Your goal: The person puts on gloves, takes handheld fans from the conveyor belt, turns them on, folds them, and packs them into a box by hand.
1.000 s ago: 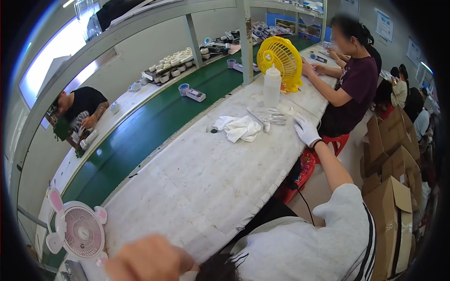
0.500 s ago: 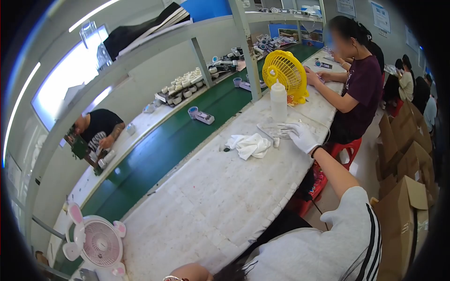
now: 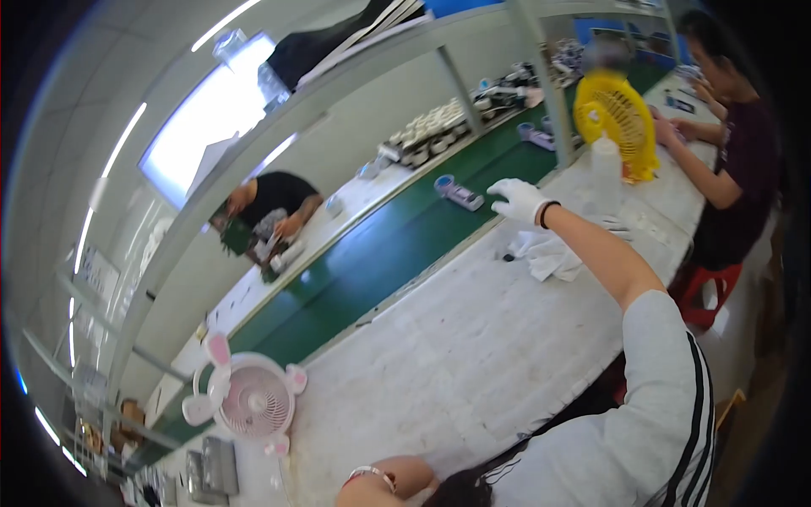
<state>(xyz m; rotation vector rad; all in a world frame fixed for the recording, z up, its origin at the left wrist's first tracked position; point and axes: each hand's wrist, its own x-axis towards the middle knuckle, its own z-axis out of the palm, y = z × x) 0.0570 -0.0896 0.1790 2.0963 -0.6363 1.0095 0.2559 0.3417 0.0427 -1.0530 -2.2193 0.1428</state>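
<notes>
My right hand [image 3: 517,201], in a white glove, reaches over the far edge of the worktable with its fingers apart and nothing in them. Just left of its fingertips, on the green conveyor belt [image 3: 363,262], lies a grey-purple handheld device with a round end [image 3: 459,193]; a small gap separates them. A crumpled white cloth [image 3: 553,256] lies on the table under my right forearm. My left hand [image 3: 410,475] is at the bottom edge, by a wrist with a bracelet; its fingers are hidden.
A yellow fan [image 3: 617,122] and a white squeeze bottle [image 3: 605,173] stand on the right. A pink rabbit-eared fan [image 3: 253,397] is at the left. Shelf posts [image 3: 541,84] rise along the belt. One person sits across the belt, another sits on the right.
My right hand has lifted from beside the cloth and bottle and moved across to the belt, near the device. The view has swung left, so things sit further right.
</notes>
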